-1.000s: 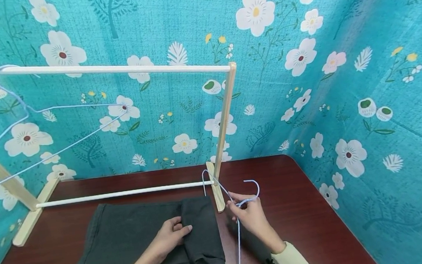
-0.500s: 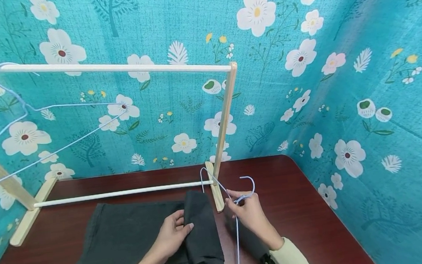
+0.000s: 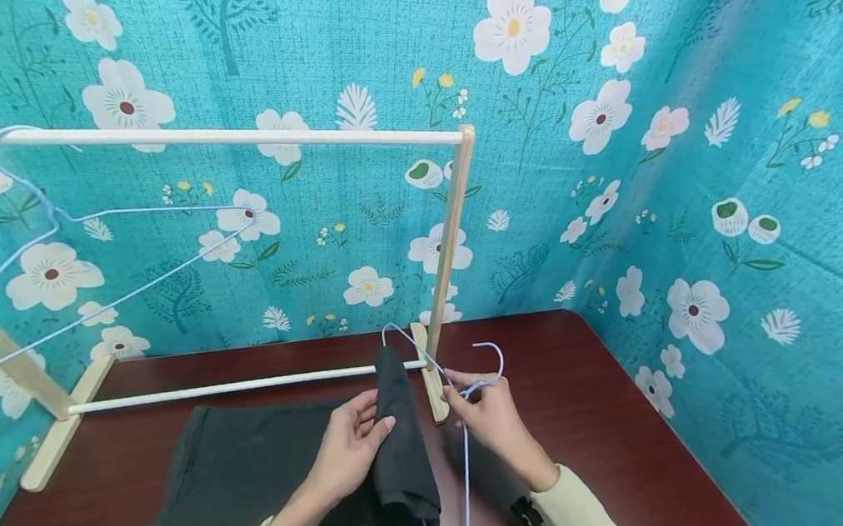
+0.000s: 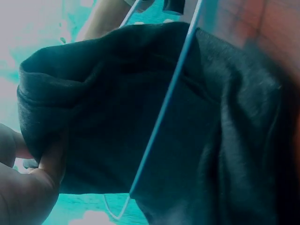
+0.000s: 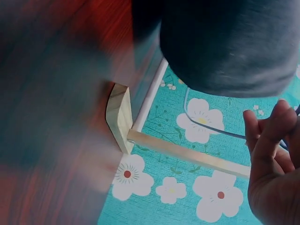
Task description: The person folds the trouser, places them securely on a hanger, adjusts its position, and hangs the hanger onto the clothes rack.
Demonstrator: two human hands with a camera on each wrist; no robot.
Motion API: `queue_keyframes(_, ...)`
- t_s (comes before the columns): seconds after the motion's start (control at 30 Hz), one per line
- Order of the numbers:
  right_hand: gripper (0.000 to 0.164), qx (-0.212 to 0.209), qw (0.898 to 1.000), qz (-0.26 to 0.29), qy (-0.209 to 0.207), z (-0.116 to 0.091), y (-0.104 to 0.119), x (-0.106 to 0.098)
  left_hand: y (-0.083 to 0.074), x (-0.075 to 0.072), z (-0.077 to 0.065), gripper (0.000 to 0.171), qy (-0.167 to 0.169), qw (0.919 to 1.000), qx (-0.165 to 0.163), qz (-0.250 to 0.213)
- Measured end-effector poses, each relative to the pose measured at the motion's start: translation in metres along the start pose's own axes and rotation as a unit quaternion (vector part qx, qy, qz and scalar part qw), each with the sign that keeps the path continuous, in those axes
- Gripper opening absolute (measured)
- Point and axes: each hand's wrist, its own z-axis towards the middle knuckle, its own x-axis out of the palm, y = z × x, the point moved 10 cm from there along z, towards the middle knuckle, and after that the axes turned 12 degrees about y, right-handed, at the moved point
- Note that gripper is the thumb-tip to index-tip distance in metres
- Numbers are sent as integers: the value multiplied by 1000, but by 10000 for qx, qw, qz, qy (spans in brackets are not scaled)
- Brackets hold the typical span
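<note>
A dark grey cloth garment is folded over the lower bar of a light blue wire hanger. My left hand pinches the folded layer, thumb in front and fingers behind. In the left wrist view, the hanger's wire runs across the dark fabric beside the thumb. My right hand pinches the hanger at its neck, just below the hook, which curves up above the fingers. The hanger stands tilted, one rounded corner poking out past the top of the cloth. The garment's wide part lies flat on the table.
A rack with a white top rail, a wooden post and a white lower rod stands behind. On its left, another blue hanger hangs bare. The dark red table meets flowered turquoise curtains.
My left hand has raised the folded cloth with the hanger, so it stands steeper and narrower in view. My right hand has shifted slightly left and up with the hook.
</note>
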Motion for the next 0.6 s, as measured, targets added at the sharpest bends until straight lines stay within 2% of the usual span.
queue_keyframes(0.2,29,-259,9995,-85,152,7,3,9,-34,5,-2,48,112,9989,392,226)
queue_keyframes(0.33,29,-264,9993,-207,145,8,2,7,-56,5,-6,49,192,9978,541,337)
queue_keyframes(0.5,29,-74,9999,-62,67,8,-3,-2,-73,-11,-15,47,-1,9970,677,372)
queue_keyframes(0.6,29,37,10000,36,82,9,-5,-5,-75,-26,-19,45,-109,9973,643,352)
